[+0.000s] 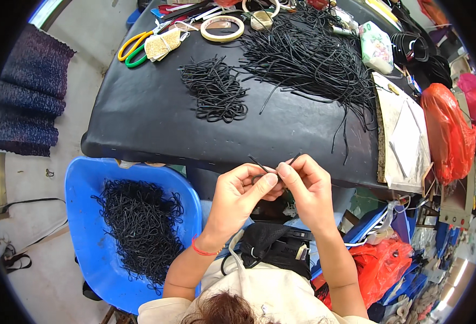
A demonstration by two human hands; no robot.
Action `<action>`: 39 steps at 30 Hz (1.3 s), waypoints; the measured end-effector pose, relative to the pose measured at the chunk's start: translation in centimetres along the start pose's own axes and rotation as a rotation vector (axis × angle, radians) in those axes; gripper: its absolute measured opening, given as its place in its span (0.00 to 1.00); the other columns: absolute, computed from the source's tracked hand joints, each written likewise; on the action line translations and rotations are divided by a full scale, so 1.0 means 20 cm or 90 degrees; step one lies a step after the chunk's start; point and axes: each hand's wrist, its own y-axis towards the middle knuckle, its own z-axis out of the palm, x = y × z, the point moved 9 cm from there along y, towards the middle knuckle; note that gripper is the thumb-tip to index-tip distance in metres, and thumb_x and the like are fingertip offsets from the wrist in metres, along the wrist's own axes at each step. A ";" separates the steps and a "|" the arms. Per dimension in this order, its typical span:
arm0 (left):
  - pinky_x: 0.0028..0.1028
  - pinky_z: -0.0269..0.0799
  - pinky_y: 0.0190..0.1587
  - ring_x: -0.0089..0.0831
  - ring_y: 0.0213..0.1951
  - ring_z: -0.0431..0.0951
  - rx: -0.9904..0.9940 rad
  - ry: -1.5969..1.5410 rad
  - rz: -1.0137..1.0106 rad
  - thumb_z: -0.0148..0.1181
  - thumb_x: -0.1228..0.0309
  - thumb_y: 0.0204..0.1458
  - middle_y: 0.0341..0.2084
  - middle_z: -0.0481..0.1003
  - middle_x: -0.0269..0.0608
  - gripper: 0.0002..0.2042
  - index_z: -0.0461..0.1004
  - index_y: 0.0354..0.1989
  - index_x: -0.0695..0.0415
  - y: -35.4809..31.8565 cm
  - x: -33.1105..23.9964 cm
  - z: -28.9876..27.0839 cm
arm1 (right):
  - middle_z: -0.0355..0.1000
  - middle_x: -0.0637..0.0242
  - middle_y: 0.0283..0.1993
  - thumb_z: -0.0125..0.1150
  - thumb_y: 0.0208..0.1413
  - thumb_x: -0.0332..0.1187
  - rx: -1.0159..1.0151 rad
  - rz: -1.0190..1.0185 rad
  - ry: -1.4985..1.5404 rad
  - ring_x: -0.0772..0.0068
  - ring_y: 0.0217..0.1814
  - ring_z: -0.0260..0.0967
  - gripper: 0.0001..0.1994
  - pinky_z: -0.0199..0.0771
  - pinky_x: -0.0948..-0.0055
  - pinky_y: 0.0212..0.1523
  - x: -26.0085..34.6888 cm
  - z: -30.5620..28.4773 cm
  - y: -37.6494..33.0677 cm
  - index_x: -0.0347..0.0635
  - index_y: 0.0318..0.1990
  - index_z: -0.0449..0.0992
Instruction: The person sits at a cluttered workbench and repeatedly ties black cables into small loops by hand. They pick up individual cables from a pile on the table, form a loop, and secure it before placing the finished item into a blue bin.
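Observation:
Both hands meet over the front edge of the black-topped table, pinching one black cord [257, 161] between them. My left hand [246, 189] is closed, thumb and index finger pressed on the cord, with one end poking up. My right hand [307, 186] is closed on the same cord, its thumb on top; another end sticks up beside the index finger. The cord's middle is hidden by the fingers. Beyond the hands lie a small bunch of looped black cords [216, 89] and a large spread pile of straight black cords [308, 59].
A blue tub [81, 237] at the left holds a heap of black cord loops [140, 229]. On the black table [140, 113] are scissors [135, 47], a tape roll [221, 29] and a tissue pack [375, 46]. A pale board [402, 135] and red bags [448, 132] stand at the right.

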 end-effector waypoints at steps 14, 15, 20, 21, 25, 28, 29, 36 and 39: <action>0.25 0.75 0.38 0.28 0.33 0.77 -0.003 -0.040 -0.035 0.53 0.74 0.54 0.30 0.75 0.45 0.09 0.71 0.40 0.66 0.01 0.04 -0.04 | 0.68 0.73 0.30 0.48 0.60 0.40 0.021 0.112 0.064 0.87 0.33 0.63 0.14 0.63 0.84 0.33 -0.13 -0.01 0.02 0.36 0.38 0.72; 0.25 0.75 0.38 0.28 0.33 0.77 0.006 -0.040 -0.029 0.53 0.75 0.53 0.30 0.75 0.45 0.09 0.71 0.40 0.66 0.01 0.04 -0.03 | 0.69 0.72 0.31 0.52 0.58 0.35 0.025 0.083 0.073 0.87 0.32 0.64 0.10 0.65 0.82 0.33 -0.11 0.00 0.03 0.36 0.36 0.71; 0.23 0.74 0.40 0.25 0.34 0.76 0.049 -0.014 -0.023 0.56 0.77 0.51 0.31 0.76 0.44 0.08 0.72 0.40 0.65 0.00 0.04 -0.01 | 0.68 0.71 0.28 0.57 0.54 0.29 -0.028 -0.015 0.012 0.85 0.25 0.63 0.06 0.65 0.83 0.27 -0.07 -0.01 0.01 0.35 0.30 0.70; 0.23 0.73 0.40 0.24 0.34 0.76 0.055 -0.033 -0.030 0.56 0.79 0.50 0.31 0.76 0.42 0.08 0.72 0.40 0.65 0.00 0.05 0.00 | 0.68 0.71 0.27 0.56 0.54 0.29 -0.041 -0.057 -0.049 0.86 0.24 0.63 0.06 0.65 0.83 0.26 -0.04 -0.02 0.00 0.35 0.30 0.70; 0.23 0.73 0.40 0.23 0.34 0.76 0.055 0.005 0.020 0.55 0.80 0.51 0.31 0.75 0.40 0.08 0.72 0.40 0.64 -0.02 0.05 0.03 | 0.65 0.75 0.23 0.55 0.55 0.30 -0.095 -0.010 0.002 0.88 0.24 0.61 0.07 0.62 0.84 0.24 -0.06 -0.03 -0.01 0.37 0.29 0.70; 0.20 0.71 0.40 0.20 0.35 0.74 0.048 0.011 0.013 0.56 0.78 0.51 0.32 0.75 0.38 0.09 0.72 0.41 0.63 -0.04 0.06 0.02 | 0.65 0.76 0.23 0.55 0.55 0.31 -0.081 0.039 0.057 0.90 0.25 0.60 0.07 0.62 0.85 0.25 -0.10 -0.02 0.00 0.37 0.29 0.71; 0.21 0.72 0.40 0.21 0.34 0.75 0.045 -0.012 0.014 0.56 0.78 0.51 0.31 0.75 0.40 0.09 0.72 0.41 0.64 -0.04 0.05 0.01 | 0.66 0.76 0.23 0.56 0.55 0.31 -0.061 0.050 0.075 0.90 0.25 0.60 0.07 0.62 0.86 0.25 -0.10 -0.01 0.00 0.37 0.30 0.71; 0.27 0.77 0.38 0.30 0.33 0.78 0.048 -0.111 -0.015 0.56 0.76 0.50 0.31 0.76 0.47 0.09 0.72 0.40 0.65 0.00 0.04 -0.02 | 0.69 0.73 0.28 0.55 0.56 0.31 0.031 0.060 0.098 0.87 0.28 0.64 0.07 0.64 0.85 0.28 -0.07 0.01 -0.02 0.36 0.34 0.71; 0.28 0.77 0.38 0.32 0.33 0.78 0.066 -0.200 -0.057 0.56 0.76 0.51 0.31 0.76 0.48 0.10 0.71 0.40 0.65 -0.02 0.06 0.00 | 0.70 0.71 0.30 0.53 0.57 0.29 0.010 0.053 0.142 0.85 0.30 0.66 0.06 0.68 0.85 0.31 -0.08 0.02 -0.04 0.36 0.36 0.71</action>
